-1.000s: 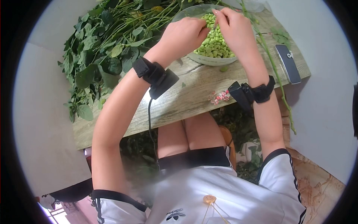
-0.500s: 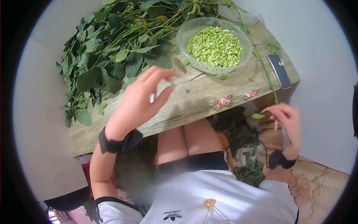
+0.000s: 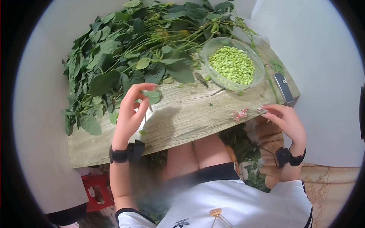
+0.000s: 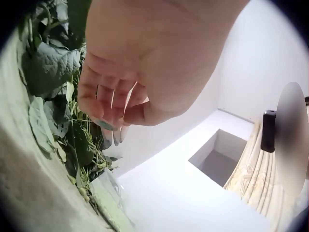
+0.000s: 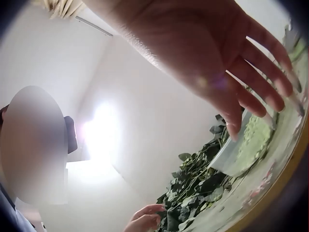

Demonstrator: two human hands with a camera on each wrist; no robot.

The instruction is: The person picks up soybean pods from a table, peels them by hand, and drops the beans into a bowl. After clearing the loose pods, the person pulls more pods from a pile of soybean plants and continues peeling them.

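The left hand [image 3: 131, 114] hovers over the left part of the wooden table [image 3: 190, 110], fingers loosely bent with nothing held; a small green piece [image 3: 142, 132] lies below it. In the left wrist view the left hand [image 4: 140, 72] hangs beside leaves [image 4: 50, 70]. At the table's right front edge is the right hand [image 3: 287, 119], fingertips near small pink-and-white bits. Its fingers are spread and relaxed in the right wrist view, where the right hand [image 5: 212, 58] holds nothing. A clear bowl [image 3: 259, 76] of shelled green beans [image 3: 232, 64] stands at the back right.
A heap of leafy stems [image 3: 125, 57] covers the back left. Pink-and-white bits [image 3: 240, 114] lie near the front edge. A phone [image 3: 283, 88] and a long green stem [image 3: 272, 84] lie at the right. More leaves [image 3: 237, 142] are below the table.
Both hands have left the bowl; the left moved to the table's left side, the right out past the right edge and back to it. The green piece in the right fingers is gone from them.
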